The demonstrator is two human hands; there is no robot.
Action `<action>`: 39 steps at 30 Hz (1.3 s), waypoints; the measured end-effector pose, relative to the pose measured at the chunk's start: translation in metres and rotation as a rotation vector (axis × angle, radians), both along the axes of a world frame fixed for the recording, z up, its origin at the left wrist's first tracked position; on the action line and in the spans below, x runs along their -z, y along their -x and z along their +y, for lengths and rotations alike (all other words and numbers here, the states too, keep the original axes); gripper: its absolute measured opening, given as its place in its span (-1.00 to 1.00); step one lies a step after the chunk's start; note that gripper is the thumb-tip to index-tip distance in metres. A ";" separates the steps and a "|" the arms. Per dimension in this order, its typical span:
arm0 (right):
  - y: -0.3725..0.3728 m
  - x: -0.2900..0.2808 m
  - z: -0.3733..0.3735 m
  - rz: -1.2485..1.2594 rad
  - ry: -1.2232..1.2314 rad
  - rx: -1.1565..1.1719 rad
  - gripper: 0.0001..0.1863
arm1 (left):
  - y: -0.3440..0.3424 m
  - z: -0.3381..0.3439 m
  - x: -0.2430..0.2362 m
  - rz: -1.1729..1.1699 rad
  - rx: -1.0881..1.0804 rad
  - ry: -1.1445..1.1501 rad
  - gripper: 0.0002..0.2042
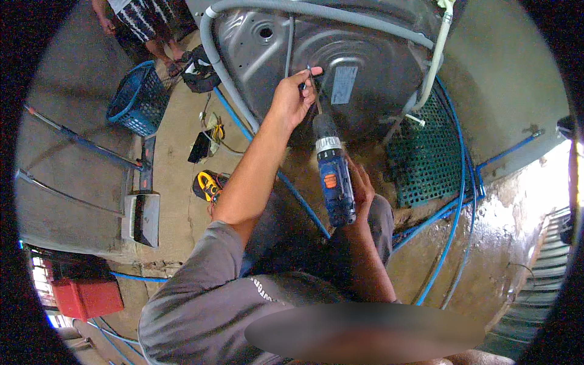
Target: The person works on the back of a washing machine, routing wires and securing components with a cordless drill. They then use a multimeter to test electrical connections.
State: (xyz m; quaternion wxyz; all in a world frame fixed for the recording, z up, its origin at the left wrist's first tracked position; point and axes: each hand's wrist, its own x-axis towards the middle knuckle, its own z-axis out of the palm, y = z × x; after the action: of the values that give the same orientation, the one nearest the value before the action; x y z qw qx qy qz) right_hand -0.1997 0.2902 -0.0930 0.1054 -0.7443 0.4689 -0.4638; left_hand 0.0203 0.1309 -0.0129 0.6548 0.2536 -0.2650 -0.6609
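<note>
My right hand (362,185) is wrapped round the grip of a blue and black cordless drill (334,176) with an orange button. Its long, thin bit (317,100) points away from me toward a dark grey pressed-metal panel (389,67), which looks like the back of a washing machine. At the bit's tip, the fingers of my left hand (294,100) are pinched together, with the index finger sticking out to the right. Something small and dark shows there, too small to name. A pale label (344,84) is on the panel just right of these fingers.
A grey corrugated hose (328,10) loops round the panel. Blue hoses (461,152) cross the wet floor, beside a green perforated mat (424,149). On the left are a blue basket (139,100), a yellow-black meter (208,185), a dustpan (141,219) and another person's legs (157,45).
</note>
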 end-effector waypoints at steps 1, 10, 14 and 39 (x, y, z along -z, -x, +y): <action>-0.001 0.004 0.000 -0.086 -0.082 -0.019 -0.46 | 0.000 0.000 0.000 -0.001 -0.008 -0.025 -0.69; -0.017 0.037 0.005 0.080 0.310 0.111 -0.37 | -0.004 -0.002 -0.001 -0.085 0.031 -0.043 -0.66; -0.011 0.046 0.000 -0.044 0.085 0.023 -0.38 | -0.004 -0.006 0.001 0.039 0.044 -0.051 -0.65; -0.003 -0.051 0.016 0.047 0.194 0.107 -0.52 | -0.013 0.129 0.126 0.038 0.028 -0.406 -0.90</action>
State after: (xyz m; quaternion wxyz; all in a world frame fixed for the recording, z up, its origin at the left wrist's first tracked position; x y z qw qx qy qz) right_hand -0.1971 0.3061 -0.0425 -0.0032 -0.7355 0.4631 -0.4946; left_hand 0.0336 0.2599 -0.1387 0.5857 0.3643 -0.1174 -0.7144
